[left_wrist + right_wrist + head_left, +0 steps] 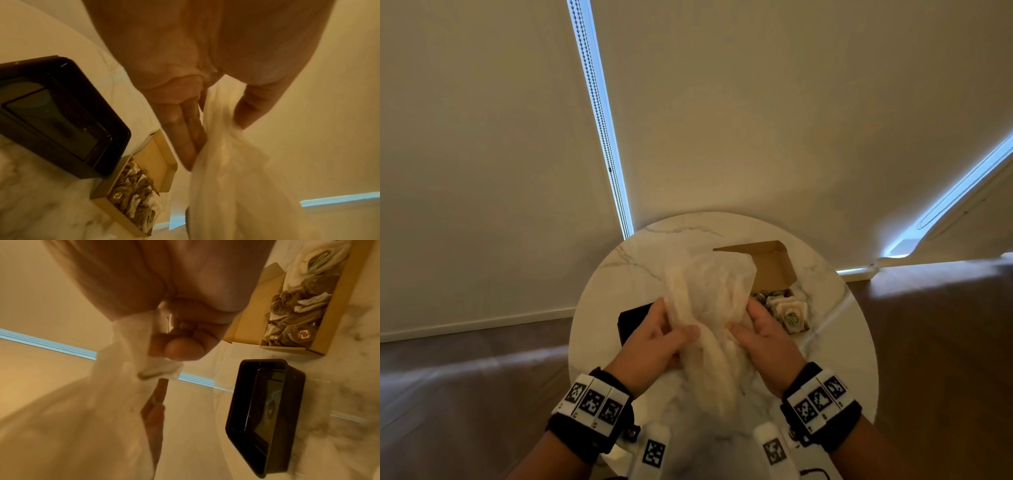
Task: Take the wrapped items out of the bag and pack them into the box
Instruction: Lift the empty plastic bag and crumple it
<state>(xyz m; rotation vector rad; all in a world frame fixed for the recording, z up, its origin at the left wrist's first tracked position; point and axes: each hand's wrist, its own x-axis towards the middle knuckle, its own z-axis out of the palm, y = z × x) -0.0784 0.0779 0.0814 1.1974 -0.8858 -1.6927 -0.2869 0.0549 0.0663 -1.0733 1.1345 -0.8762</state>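
A crumpled translucent white plastic bag [709, 308] is held up over the round marble table [599, 308]. My left hand [664, 335] pinches the bag's left side between thumb and fingers [185, 129]. My right hand [756, 329] grips its right side with curled fingers [180, 348]. What the bag holds is hidden. Behind it lies an open cardboard box [774, 263] with several wrapped items [787, 313] in brown and white paper inside [135, 191] [298, 309].
A black rectangular tray [633, 322] lies on the table left of the bag [61, 116] [267, 415]. Pale roller blinds hang behind the table, with a bead chain [599, 113]. Dark wooden floor [465, 394] surrounds the table.
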